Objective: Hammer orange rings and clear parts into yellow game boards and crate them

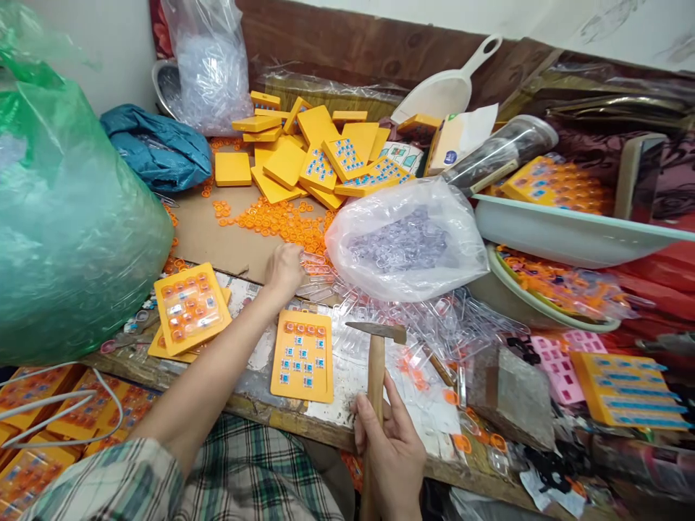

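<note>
A hammer (376,362) with a wooden handle and a narrow metal head stands upright in my right hand (392,441), fingers wrapped round the handle. My left hand (285,275) is stretched forward, fingers curled together at the edge of a pile of small orange rings (287,224), beside loose clear plastic clips (318,269). Anything between its fingertips is hidden. Between my arms a yellow board (302,373) lies flat, with a row of orange rings along its top and small blue-marked pieces below. Left of my forearm, another yellow board (192,307) filled with orange rings rests on a second one.
A white bag of clear pieces (407,242) sits beyond the hammer. Yellow blocks (285,163) are heaped at the back. A big green bag (81,217) bulges at left; a stone block (510,394) and a pale basin (586,231) stand at right.
</note>
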Demonstrator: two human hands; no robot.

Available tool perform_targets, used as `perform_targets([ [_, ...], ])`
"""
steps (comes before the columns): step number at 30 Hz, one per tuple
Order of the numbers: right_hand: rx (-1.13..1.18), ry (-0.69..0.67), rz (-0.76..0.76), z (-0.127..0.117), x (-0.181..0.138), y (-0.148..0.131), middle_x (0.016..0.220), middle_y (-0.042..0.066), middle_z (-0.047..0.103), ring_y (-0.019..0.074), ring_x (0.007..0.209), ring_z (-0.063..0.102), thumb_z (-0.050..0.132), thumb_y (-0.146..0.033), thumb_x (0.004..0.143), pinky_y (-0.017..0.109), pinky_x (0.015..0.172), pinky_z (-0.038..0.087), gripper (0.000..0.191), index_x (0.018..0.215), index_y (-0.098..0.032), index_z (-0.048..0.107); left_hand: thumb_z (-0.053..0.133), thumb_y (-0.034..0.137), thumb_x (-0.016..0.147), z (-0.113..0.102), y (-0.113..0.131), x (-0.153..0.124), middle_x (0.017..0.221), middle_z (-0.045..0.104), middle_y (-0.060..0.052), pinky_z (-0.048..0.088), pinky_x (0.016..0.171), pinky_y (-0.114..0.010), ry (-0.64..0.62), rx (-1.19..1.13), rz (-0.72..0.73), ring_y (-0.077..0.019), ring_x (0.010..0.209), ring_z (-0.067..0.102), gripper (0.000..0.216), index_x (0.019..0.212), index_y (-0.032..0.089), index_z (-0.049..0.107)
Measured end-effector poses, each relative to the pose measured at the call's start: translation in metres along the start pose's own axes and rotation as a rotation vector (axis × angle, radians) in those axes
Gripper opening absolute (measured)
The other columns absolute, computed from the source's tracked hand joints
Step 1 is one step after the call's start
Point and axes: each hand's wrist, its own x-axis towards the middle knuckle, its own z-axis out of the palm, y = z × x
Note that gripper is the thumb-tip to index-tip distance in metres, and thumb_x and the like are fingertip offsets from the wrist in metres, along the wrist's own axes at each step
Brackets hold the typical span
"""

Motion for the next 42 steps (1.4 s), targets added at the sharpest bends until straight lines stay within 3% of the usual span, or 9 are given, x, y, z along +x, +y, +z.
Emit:
perform_targets([
  [4, 0.051, -0.017, 0.008, -0.001, 0.001, -0.001, 0.059, -0.005, 0.058, 0.0072, 0.041, 0.039, 0.070, -0.042, 0.076, 0.021, 0.039, 0.035, 0.075, 0.141, -0.019, 0.041, 0.050, 0.003, 0.082, 0.019, -0.002, 0.029, 0.089, 0.070, -0.012, 0.047, 0.086, -0.029, -0.033, -0.002, -0.054, -0.0173, 0.090, 0.064, 0.015, 0.077, 0.004, 0.064],
  [9, 0.061, -0.015, -0.006, -0.003, 0.001, 0.004, 0.060, -0.004, 0.059, 0.0078, 0.042, 0.040, 0.070, -0.042, 0.077, 0.022, 0.039, 0.036, 0.074, 0.141, -0.019, 0.042, 0.056, 0.011, 0.083, 0.010, 0.001, 0.026, 0.083, 0.071, -0.010, 0.049, 0.080, -0.028, -0.001, -0.039, -0.067, -0.0147, 0.081, 0.065, 0.014, 0.089, 0.002, 0.065],
  [15, 0.053, -0.011, -0.009, -0.003, 0.002, 0.006, 0.054, -0.005, 0.056, 0.0079, 0.041, 0.040, 0.071, -0.043, 0.075, 0.021, 0.039, 0.036, 0.071, 0.137, -0.017, 0.047, 0.064, 0.018, 0.078, -0.028, 0.013, -0.060, 0.082, 0.074, -0.003, 0.056, 0.070, -0.028, -0.128, -0.272, 0.076, -0.0156, 0.074, 0.068, 0.009, 0.083, 0.017, 0.071],
  [22, -0.041, -0.066, -0.028, -0.004, 0.002, 0.008, 0.057, -0.005, 0.057, 0.0083, 0.041, 0.040, 0.070, -0.042, 0.076, 0.023, 0.040, 0.039, 0.065, 0.134, -0.017, 0.052, 0.059, 0.015, 0.080, -0.051, -0.043, -0.130, 0.085, 0.070, -0.005, 0.059, 0.069, -0.032, -0.178, -0.094, 0.138, -0.0174, 0.075, 0.067, 0.013, 0.085, 0.019, 0.071],
  [27, -0.211, -0.102, -0.160, -0.012, -0.006, 0.016, 0.104, 0.004, 0.071, 0.0135, 0.059, 0.063, 0.066, -0.037, 0.081, 0.027, 0.055, 0.055, 0.052, 0.130, -0.025, 0.056, 0.049, 0.011, 0.086, -0.044, -0.062, -0.142, 0.093, 0.067, -0.008, 0.057, 0.077, -0.036, -0.153, 0.075, 0.280, -0.0197, 0.086, 0.064, 0.021, 0.092, 0.018, 0.068],
  [30, -0.357, -0.117, -0.350, -0.024, -0.010, 0.021, 0.121, 0.005, 0.066, 0.0250, 0.100, 0.067, 0.065, -0.033, 0.081, 0.038, 0.086, 0.056, 0.045, 0.125, -0.024, 0.061, 0.045, 0.012, 0.088, -0.046, -0.057, -0.147, 0.096, 0.067, -0.008, 0.056, 0.079, -0.037, -0.095, 0.064, 0.311, -0.0208, 0.089, 0.062, 0.025, 0.106, 0.018, 0.062],
  [32, -0.424, -0.127, -0.485, -0.030, -0.011, 0.022, 0.123, 0.004, 0.064, 0.0258, 0.108, 0.064, 0.064, -0.028, 0.083, 0.040, 0.095, 0.052, 0.043, 0.126, -0.025, 0.060, 0.044, 0.012, 0.089, -0.047, -0.047, -0.147, 0.097, 0.066, -0.008, 0.055, 0.079, -0.037, -0.085, 0.011, 0.307, -0.0205, 0.090, 0.062, 0.029, 0.115, 0.019, 0.056],
  [38, -0.538, -0.094, -0.692, -0.033, -0.010, 0.008, 0.126, 0.002, 0.063, 0.0223, 0.107, 0.065, 0.060, -0.017, 0.086, 0.034, 0.093, 0.053, 0.050, 0.134, -0.030, 0.051, 0.047, 0.008, 0.086, -0.019, -0.004, -0.126, 0.098, 0.066, -0.007, 0.051, 0.084, -0.039, -0.241, -0.137, 0.411, -0.0206, 0.093, 0.060, 0.041, 0.125, 0.020, 0.045],
  [42, -0.602, -0.113, -0.766, -0.030, -0.009, 0.002, 0.124, 0.004, 0.064, 0.0223, 0.106, 0.065, 0.057, -0.016, 0.088, 0.033, 0.091, 0.054, 0.050, 0.136, -0.029, 0.048, 0.049, 0.008, 0.085, 0.001, 0.003, -0.119, 0.096, 0.067, -0.006, 0.051, 0.082, -0.041, -0.297, -0.092, 0.423, -0.0223, 0.091, 0.062, 0.046, 0.128, 0.021, 0.043],
])
